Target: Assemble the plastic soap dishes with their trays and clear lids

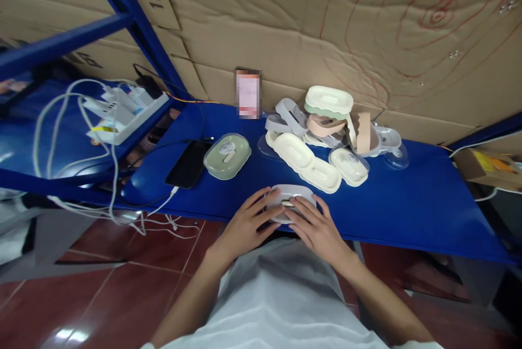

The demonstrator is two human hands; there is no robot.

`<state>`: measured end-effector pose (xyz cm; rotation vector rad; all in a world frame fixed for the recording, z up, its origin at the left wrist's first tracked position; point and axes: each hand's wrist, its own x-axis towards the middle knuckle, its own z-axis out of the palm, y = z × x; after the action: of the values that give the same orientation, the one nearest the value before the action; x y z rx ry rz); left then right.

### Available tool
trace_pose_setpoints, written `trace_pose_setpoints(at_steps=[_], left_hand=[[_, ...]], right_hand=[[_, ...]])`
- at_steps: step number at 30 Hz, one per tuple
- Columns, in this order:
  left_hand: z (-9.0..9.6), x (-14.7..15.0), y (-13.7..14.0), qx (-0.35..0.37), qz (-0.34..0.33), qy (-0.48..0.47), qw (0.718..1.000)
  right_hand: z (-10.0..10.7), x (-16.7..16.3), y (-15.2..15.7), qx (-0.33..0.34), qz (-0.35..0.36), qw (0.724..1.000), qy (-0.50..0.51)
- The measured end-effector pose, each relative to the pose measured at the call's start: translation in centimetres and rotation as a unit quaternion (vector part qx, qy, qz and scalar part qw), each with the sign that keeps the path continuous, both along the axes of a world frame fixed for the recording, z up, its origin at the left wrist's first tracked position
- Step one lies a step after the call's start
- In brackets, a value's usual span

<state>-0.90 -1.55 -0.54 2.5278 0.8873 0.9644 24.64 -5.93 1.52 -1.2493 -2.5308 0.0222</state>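
A pale grey oval plastic soap box (pixel 293 191) lies at the front edge of the blue table, between both hands. My left hand (pixel 247 221) grips its left side, fingers curved over the top. From the right, my right hand (pixel 316 226) holds it the same way, fingertips near the middle of the top. The fingers hide much of the box. To the left sits a green soap box (pixel 227 157) with a clear lid and a round sticker. A small cream soap box (pixel 349 166), also clear-lidded, stands behind and to the right.
Behind the hands is a heap with a cream double tray (pixel 304 161), grey bands (pixel 291 115) and peach parts (pixel 364 131). A black phone (pixel 190 164) lies left, beside cables and a power strip (pixel 134 120). Another phone (pixel 248 93) leans against the cardboard wall (pixel 261 23).
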Motion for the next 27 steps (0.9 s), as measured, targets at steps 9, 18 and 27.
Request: trace_pose_setpoints(at_steps=[9,18,27], left_hand=[[-1.1,-0.1,0.7,0.003,0.02,0.003,1.0],[0.7,-0.8,1.3,-0.055,0.031,-0.019,0.998],[2.1,1.3,10.1,-0.002,0.139,0.179,0.974]], right_hand=[[-0.1,0.3,1.3,0.012,0.022,0.999,-0.035],[0.0,0.6,1.2,-0.01,0.016,1.0,-0.009],[-0.3,2.5,0.3,0.016,-0.014,0.999,0.03]])
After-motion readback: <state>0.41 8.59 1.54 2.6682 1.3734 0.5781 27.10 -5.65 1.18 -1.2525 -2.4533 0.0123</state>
